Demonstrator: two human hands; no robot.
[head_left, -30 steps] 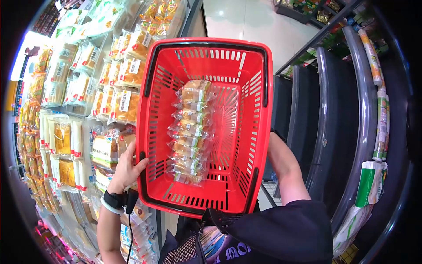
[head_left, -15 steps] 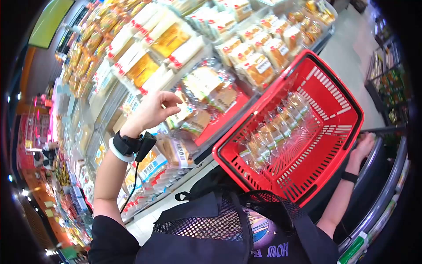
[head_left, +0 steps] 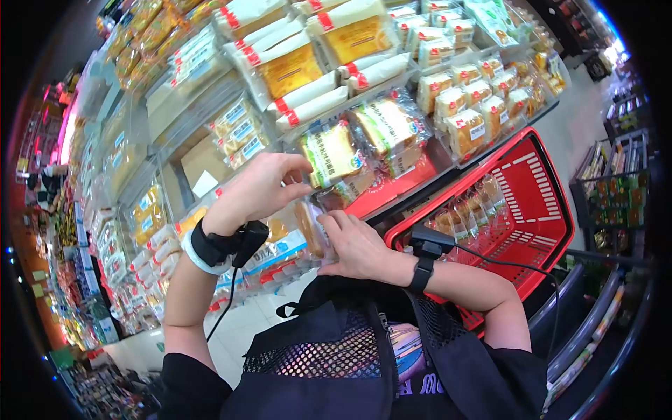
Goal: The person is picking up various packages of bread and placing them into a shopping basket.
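Fingers curled with a gap to the thumb, my left hand is open at the left edge of a packaged bread with a green-and-yellow label. A second green-labelled bread package lies beside it on the shelf. My right hand is also open, its fingers and thumb spread apart right at a bagged loaf on the shelf's near edge. A red shopping basket stands to the right, with a row of clear-wrapped bread inside. My right forearm overlaps the basket's lower side.
Long bread packs with red ends and small wrapped sandwiches fill the display behind. A cardboard-lined compartment lies to the left. Curved metal rails run along the lower right, and a dark rack stands beyond the aisle.
My right hand has come from the rail beyond the basket across to the bread shelf. My left hand has moved slightly right and down; the camera view has turned.
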